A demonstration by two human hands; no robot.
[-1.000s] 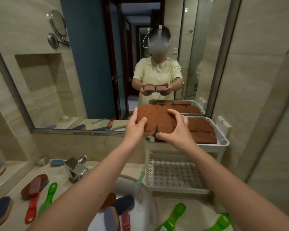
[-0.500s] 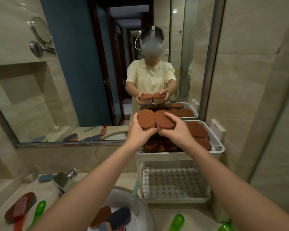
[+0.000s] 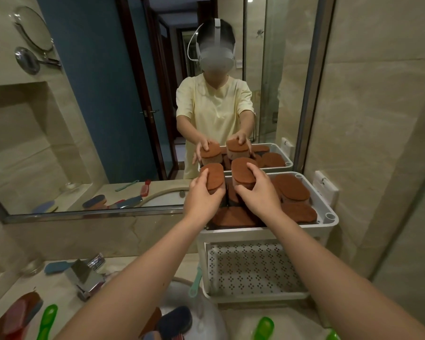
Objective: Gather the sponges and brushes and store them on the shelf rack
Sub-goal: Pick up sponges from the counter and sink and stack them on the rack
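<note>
A white two-tier shelf rack (image 3: 268,233) stands on the counter against the mirror. Its top tray holds several brown oval sponges (image 3: 293,191). My left hand (image 3: 203,196) grips one brown sponge (image 3: 212,179) at the tray's back left corner. My right hand (image 3: 258,192) grips a second brown sponge (image 3: 243,174) just right of it, over the tray. The lower perforated tray (image 3: 253,268) has nothing in it. More sponges (image 3: 174,321) lie in the sink below, and green-handled brushes (image 3: 46,320) lie on the counter.
A chrome tap (image 3: 86,276) stands left of the sink. A red brush and brown sponge (image 3: 15,315) lie at bottom left, a blue sponge (image 3: 55,267) behind the tap. Another green brush (image 3: 264,327) lies below the rack. The mirror (image 3: 108,106) rises behind; a tiled wall closes the right.
Both hands have moved forward and down with their sponges, from in front of the rack to over its top tray. The view has shifted closer to the rack.
</note>
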